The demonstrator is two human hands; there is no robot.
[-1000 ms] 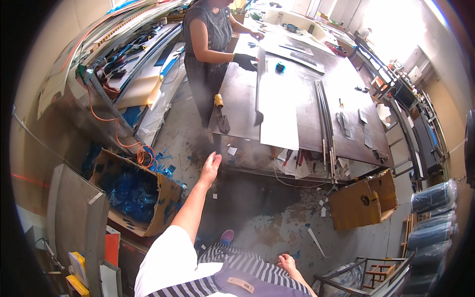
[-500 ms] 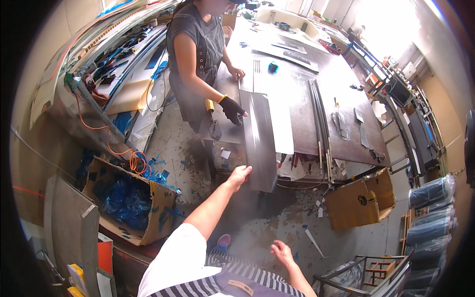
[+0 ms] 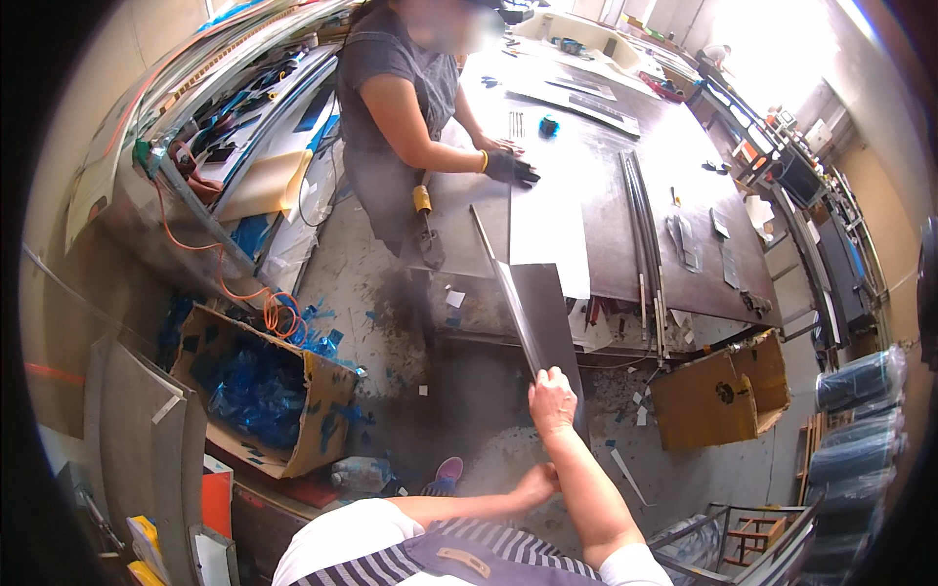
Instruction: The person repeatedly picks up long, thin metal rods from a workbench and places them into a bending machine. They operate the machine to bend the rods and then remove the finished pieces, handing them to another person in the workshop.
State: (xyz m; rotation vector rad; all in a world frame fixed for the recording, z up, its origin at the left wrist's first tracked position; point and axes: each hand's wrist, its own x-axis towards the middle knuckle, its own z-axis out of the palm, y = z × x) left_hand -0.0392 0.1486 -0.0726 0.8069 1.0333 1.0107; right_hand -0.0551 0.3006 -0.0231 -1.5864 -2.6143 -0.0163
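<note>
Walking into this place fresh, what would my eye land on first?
Probably the long dark panel mid-picture, gripped by the fingers of the right hand. Next, at lower left, a cardboard box full of crumpled blue film. Farther back, a co-worker's black-gloved hand is over the white sheet on the table.

the right hand [image 3: 554, 398] holds a dark panel [image 3: 544, 308] by its edge; the left hand [image 3: 537, 484] is near the right forearm [image 3: 592, 493]. a co-worker's gloved hand [image 3: 508, 168] is at a white sheet [image 3: 549, 230].
</note>
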